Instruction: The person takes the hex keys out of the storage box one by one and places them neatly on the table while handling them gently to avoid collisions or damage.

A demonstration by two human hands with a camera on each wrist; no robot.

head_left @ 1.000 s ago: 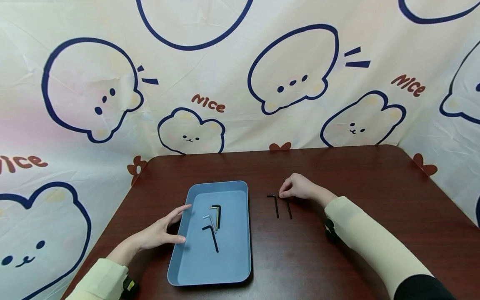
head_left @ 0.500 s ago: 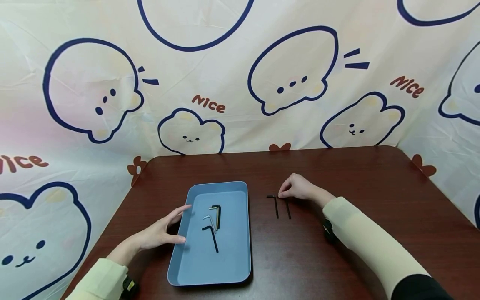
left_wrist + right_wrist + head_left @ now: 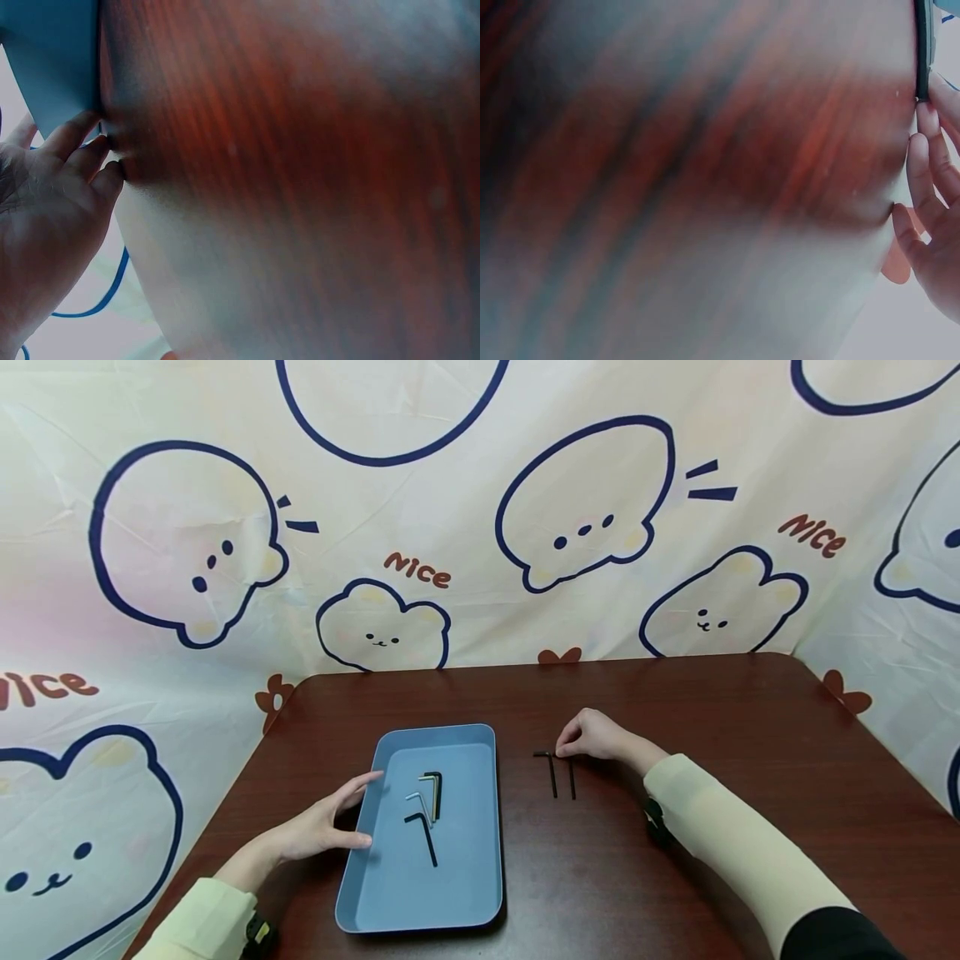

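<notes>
In the head view, my right hand (image 3: 597, 734) pinches the upper end of a black hex key (image 3: 572, 781) on the table, with its short arm hidden by my fingers. Just left of it lies another black hex key (image 3: 553, 776), nearly parallel and a small gap away. My left hand (image 3: 318, 821) rests against the left rim of a blue tray (image 3: 420, 902), thumb and index finger spread along the edge. The right wrist view shows the right hand (image 3: 937, 202) with fingertips down at the table and a dark key shaft by them.
Inside the tray lie several hex keys: a black one (image 3: 424, 839) nearest me, a silver one (image 3: 420, 804), a gold one (image 3: 433, 797) and another black one (image 3: 439, 795). The brown table (image 3: 637, 893) ends at a patterned cloth backdrop (image 3: 480, 618).
My right hand has shifted slightly left, bringing the pinched hex key closer to the other black one and straighter alongside it. The left hand and tray stay in place.
</notes>
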